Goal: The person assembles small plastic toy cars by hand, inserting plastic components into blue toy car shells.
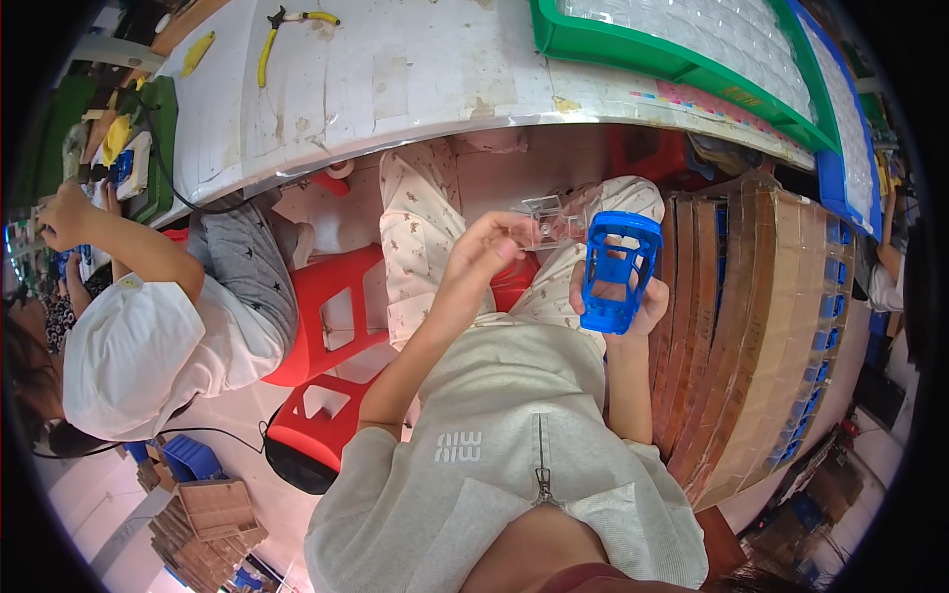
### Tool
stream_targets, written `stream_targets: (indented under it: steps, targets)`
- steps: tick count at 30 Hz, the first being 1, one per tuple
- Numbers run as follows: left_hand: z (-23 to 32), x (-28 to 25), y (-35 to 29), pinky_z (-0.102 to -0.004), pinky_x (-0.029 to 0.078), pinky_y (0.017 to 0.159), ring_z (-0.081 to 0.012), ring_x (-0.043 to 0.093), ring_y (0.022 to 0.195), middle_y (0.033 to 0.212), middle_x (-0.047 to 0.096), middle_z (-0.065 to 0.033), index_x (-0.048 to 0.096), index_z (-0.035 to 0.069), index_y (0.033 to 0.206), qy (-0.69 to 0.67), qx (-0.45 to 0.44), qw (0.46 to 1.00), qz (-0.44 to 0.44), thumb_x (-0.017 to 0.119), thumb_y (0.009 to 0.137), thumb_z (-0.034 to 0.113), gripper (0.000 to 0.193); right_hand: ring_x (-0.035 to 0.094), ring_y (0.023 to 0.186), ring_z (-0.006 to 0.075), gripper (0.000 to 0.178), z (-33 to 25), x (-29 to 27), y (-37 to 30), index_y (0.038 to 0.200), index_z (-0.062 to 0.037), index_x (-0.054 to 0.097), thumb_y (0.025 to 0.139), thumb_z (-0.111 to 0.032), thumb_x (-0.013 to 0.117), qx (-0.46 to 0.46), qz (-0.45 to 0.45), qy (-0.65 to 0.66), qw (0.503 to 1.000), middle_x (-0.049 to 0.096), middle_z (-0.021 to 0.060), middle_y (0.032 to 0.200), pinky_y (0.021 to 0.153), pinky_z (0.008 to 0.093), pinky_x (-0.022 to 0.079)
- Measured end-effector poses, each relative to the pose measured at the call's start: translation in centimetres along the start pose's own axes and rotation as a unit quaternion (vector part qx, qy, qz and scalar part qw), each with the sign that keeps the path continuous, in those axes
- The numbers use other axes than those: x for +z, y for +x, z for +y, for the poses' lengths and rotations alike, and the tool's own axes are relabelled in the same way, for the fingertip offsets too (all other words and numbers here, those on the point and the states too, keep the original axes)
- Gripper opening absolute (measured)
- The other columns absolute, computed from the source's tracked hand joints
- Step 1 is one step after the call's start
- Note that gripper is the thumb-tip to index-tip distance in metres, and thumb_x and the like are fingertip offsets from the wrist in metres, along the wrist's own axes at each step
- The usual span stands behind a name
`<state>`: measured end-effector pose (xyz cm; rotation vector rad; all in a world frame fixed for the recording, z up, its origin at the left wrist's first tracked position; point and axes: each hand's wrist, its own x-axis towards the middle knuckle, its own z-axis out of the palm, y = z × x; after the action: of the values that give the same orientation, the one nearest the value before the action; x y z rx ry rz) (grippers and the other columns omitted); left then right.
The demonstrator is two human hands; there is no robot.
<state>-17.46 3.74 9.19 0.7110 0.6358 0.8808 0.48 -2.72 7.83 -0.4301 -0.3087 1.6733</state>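
A: What does the right hand (621,296) hold?

B: A blue plastic shell (619,269), glossy and rounded, shaped like a small car body with open window frames. The fingers are closed round its lower end, and it stands nearly upright over the lap.

A: And the left hand (486,252)?

B: Its fingertips pinch a clear plastic piece (547,220), thin, angular and see-through, held just left of the blue shell and slightly above it, not quite touching.

A: What lies around the blue shell?

B: Beyond it, a worn white tabletop (395,79) with a curved metal edge carries yellow-handled pliers (287,30) and a green tray (682,54) of clear parts. To the shell's right stand stacked brown cardboard trays (761,326), ribbed at the edges. To its left are red plastic stools (331,336) and a seated person in a white shirt (148,346).
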Motion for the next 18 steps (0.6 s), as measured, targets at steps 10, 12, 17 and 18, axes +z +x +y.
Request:
stream_targets:
  steps: [10,12,17,18]
  targets:
    - [-0.9,0.8,0.1,-0.0238,0.038,0.082,-0.0093,0.049,0.091,0.094,0.053,-0.0029,0.052,0.002,0.093,0.099,0.059,0.993,0.014,0.056,0.083,0.004,0.010,0.058,0.061,0.0283,0.066,0.2,0.4,0.0,0.115,-0.0009,0.043,0.069,-0.045,0.058,0.029,0.033,-0.054,0.998,0.056,0.0212,0.085,0.047,0.0313,0.049]
    - [-0.7,0.4,0.0,-0.0233,0.038,0.082,-0.0089,0.049,0.090,0.093,0.053,-0.0027,0.052,0.002,0.092,0.105,0.061,0.992,0.022,0.055,0.084,0.004,0.009,0.058,0.061,0.0283,0.066,0.2,0.2,-0.1,0.115,-0.0011,0.043,0.069,-0.045,0.058,0.023,0.043,-0.051,0.997,0.056,0.0207,0.087,0.047,0.0314,0.049]
    - [-0.2,-0.1,-0.2,-0.0223,0.038,0.079,-0.0082,0.049,0.086,0.090,0.054,-0.0021,0.052,0.003,0.092,0.075,0.064,0.994,0.055,0.054,0.086,0.009,0.009,0.057,0.060,0.0281,0.067,0.6,-0.4,-0.2,0.117,-0.0020,0.043,0.069,-0.045,0.058,0.013,0.037,-0.074,0.997,0.055,0.0193,0.093,0.046,0.0316,0.047]
    - [-0.2,-0.2,-0.2,-0.0224,0.038,0.079,-0.0081,0.049,0.085,0.089,0.054,-0.0021,0.052,0.003,0.092,0.071,0.062,0.994,0.059,0.054,0.086,0.009,0.009,0.057,0.059,0.0281,0.067,0.7,-0.6,-0.2,0.118,-0.0024,0.043,0.069,-0.045,0.057,0.009,0.036,-0.074,0.997,0.054,0.0204,0.100,0.046,0.0312,0.046]
